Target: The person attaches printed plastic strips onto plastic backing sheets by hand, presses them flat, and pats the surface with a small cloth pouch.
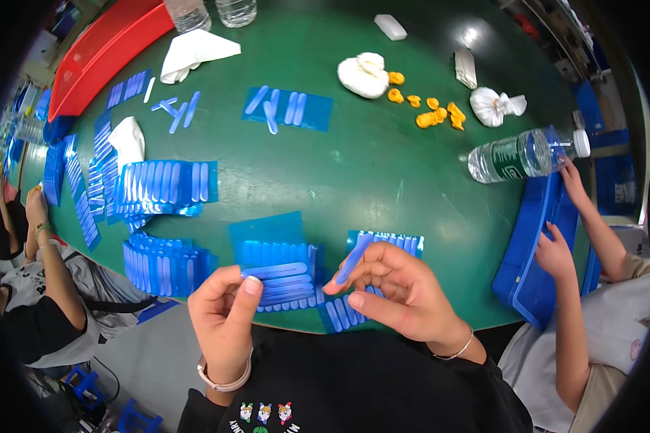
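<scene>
Blue strips [282,282] pinched between left hand [226,317] fingers; right hand [415,292] fingers hold a single strip [354,260]. Step: apparently sorting; next: careful alignment.

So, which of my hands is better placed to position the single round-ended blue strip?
Probably the right hand: it holds the single round-ended blue strip, while the left hand is occupied, gripping a row of blue strips.
</scene>
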### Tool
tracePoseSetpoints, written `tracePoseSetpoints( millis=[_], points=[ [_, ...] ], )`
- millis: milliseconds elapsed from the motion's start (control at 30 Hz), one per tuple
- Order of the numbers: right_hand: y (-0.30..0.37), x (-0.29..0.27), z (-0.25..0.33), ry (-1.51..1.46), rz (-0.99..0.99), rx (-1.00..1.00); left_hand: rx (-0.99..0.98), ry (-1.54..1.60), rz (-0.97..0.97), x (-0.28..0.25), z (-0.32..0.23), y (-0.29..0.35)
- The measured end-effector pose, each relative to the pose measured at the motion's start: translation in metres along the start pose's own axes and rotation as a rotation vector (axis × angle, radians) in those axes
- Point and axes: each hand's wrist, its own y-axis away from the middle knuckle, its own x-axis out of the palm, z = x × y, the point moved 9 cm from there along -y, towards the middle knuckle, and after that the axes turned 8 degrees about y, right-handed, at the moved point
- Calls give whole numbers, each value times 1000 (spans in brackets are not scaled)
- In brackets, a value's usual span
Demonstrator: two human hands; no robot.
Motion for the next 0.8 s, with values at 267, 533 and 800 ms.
tracePoseSetpoints(
  millis=[267, 533, 800],
  points=[
    [33, -55, 7, 246, -322, -251, -2, 78, 167, 53, 8, 9],
    [43, -56, 44, 618, -383, -336, -14, -141, 214, 78, 17, 12],
    [32, -42, 33, 558, -274, -236, -74, -31, 268, 86, 21, 11]
  ],
)
